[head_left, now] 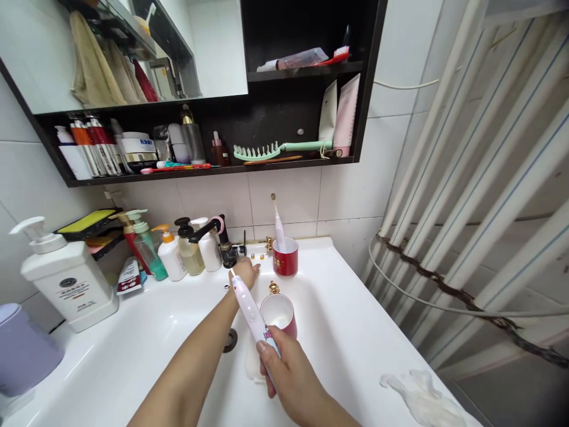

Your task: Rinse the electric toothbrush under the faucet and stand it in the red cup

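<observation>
My right hand (287, 367) is wrapped round the handle of a pale pink electric toothbrush (249, 308). A bare metal shaft shows at its upper end, with no brush head on it. My left hand (243, 271) reaches to the back ledge of the sink, beside the base of the black faucet (226, 249); its fingers are mostly hidden. Two tiny yellowish pieces (258, 257) lie just beyond it. A red cup (291, 325) with a white inside stands in the basin behind the toothbrush. Another red cup (285, 261) on the ledge holds a second electric toothbrush (279, 228).
Several pump bottles (171, 258) line the ledge left of the faucet. A large white bottle (71, 284) and a purple container (26, 350) stand at far left. Overhead hangs a dark shelf (284, 165). White pipes (480, 196) run along the right. A crumpled wipe (422, 394) lies at front right.
</observation>
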Motion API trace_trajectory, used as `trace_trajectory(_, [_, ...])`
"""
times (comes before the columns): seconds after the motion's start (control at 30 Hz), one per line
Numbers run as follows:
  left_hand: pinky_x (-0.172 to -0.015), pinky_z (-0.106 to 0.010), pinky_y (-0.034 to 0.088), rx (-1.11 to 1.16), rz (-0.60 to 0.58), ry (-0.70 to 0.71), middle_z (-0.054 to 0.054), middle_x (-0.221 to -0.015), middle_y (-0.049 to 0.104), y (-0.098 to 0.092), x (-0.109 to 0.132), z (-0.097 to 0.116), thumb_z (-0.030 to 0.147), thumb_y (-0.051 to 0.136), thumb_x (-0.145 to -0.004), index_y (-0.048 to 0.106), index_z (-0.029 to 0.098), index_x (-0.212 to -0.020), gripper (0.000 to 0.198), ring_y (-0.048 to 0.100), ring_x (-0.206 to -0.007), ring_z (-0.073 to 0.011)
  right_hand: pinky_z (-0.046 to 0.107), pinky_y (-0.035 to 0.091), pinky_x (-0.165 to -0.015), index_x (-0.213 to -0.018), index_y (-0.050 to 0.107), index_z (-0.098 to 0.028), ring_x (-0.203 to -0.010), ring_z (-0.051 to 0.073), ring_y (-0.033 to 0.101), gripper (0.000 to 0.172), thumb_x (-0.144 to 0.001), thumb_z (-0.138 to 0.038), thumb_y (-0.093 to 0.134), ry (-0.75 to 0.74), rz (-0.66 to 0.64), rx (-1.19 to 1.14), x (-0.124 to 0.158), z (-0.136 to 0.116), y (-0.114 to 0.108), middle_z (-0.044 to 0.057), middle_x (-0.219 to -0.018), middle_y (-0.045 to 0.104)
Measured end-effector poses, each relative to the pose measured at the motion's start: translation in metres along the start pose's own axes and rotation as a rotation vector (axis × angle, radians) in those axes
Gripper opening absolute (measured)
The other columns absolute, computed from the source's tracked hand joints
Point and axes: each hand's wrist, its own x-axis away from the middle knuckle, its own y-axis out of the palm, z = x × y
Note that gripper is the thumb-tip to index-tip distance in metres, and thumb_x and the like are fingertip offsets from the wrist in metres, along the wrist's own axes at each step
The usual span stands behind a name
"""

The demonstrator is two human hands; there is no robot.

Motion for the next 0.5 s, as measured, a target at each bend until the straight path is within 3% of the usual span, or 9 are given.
trace_trajectory(0.17, [-0.075,-0.030,0.031,0.572,0.114,-0.083,-0.013,-0.077,0.052,0.012,0.004,0.019,0.022,0.043,-0.067,0.049,0.015,-0.063,0.010,0.044,-0.093,-0.0216,0.016,0.032,-0.039,-0.076,0.040,-0.016,-0.037,0.002,0.036,0.028,-0.073,-0.042,0.029,-0.011,0.015,0.014,0.000,0.001,0.001,-0.005,-0.057,0.039])
trace_trajectory(0.3, [-0.074,-0.027,0.031,0.736,0.119,-0.150,-0.011,-0.069,0.051,0.014,0.002,0.025,0.006,0.042,-0.063,0.044,0.015,-0.049,0.016,0.045,-0.091,-0.0207,0.016,0.031,-0.038,-0.075,0.040,-0.017,-0.035,0.002,0.034,0.029,-0.073,-0.044,0.029,-0.015,0.034,0.007,0.000,0.000,-0.001,-0.005,-0.056,0.039])
trace_trajectory(0.5, [-0.058,-0.020,0.036,1.079,0.020,-0.302,-0.001,-0.047,0.046,-0.002,0.023,0.003,0.003,0.050,-0.056,0.043,0.015,-0.043,0.019,0.051,-0.062,-0.0127,0.016,0.031,-0.036,-0.069,0.038,-0.017,-0.034,0.002,0.035,0.027,-0.072,-0.042,0.030,-0.005,0.047,0.015,-0.003,0.005,-0.002,-0.006,-0.053,0.039])
